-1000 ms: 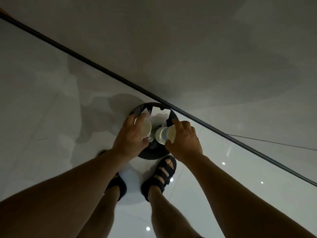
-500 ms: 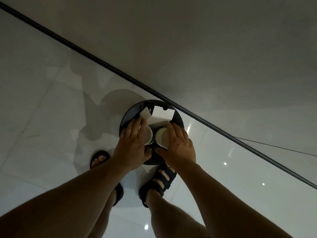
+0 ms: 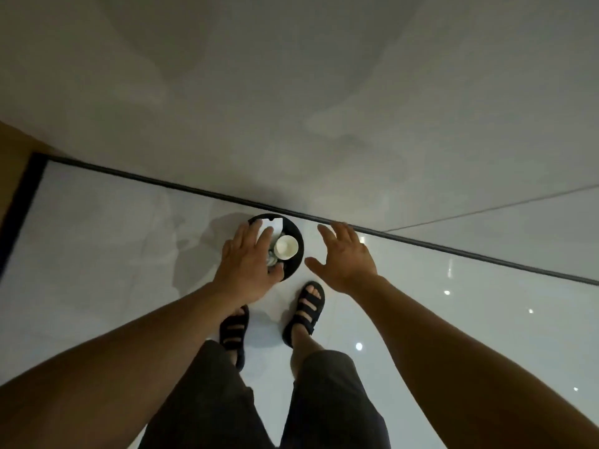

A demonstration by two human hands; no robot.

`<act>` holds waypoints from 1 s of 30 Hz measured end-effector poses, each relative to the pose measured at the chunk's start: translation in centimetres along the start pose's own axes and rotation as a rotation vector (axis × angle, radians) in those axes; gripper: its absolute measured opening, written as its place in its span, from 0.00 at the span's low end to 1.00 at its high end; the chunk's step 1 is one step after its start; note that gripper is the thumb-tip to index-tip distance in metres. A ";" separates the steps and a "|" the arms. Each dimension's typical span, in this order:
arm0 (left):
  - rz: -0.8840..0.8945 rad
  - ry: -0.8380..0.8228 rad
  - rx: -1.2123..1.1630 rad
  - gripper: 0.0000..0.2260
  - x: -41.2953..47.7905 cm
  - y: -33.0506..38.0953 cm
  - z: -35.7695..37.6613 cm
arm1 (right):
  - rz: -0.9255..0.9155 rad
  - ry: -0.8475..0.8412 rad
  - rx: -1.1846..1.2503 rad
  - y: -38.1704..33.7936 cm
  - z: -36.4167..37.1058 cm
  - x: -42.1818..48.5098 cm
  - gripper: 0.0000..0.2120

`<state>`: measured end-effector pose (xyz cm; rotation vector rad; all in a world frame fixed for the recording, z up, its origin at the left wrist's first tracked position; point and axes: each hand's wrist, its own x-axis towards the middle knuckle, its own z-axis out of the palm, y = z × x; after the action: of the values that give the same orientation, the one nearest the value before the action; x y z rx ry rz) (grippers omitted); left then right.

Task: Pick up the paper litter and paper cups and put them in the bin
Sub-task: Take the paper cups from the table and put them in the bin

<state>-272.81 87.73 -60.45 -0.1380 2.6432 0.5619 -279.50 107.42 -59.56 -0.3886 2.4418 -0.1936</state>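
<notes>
Nearest, at the bottom edge: dark shorts and two bare legs, with feet in black strapped sandals planted on a glossy pale tiled floor dotted with small light reflections. Beyond the feet, both forearms reaching forward and down. Left hand flat, fingers straight and slightly spread, gripping nothing, hanging over the left half of a round black bin; whether touching the rim or just above it, impossible to tell. Right hand likewise empty, fingers fanned wide, over the floor just to the right of the bin and clear of it. Inside the bin, a white paper cup with its mouth turned up toward the camera, and behind it a piece of white paper leaning at the far side; something pale beneath the left fingers, too hidden to name. Just past the bin, a thin black strip running slantwise where floor meets a plain grey wall.
</notes>
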 end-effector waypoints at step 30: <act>1.262 -0.349 0.636 0.32 -38.8 55.5 14.4 | 1.285 0.491 0.755 22.0 15.5 -73.3 0.40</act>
<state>-242.33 144.56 -35.24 1.6894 2.1265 0.0184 -220.15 151.31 -34.01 1.6406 2.3164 -0.6254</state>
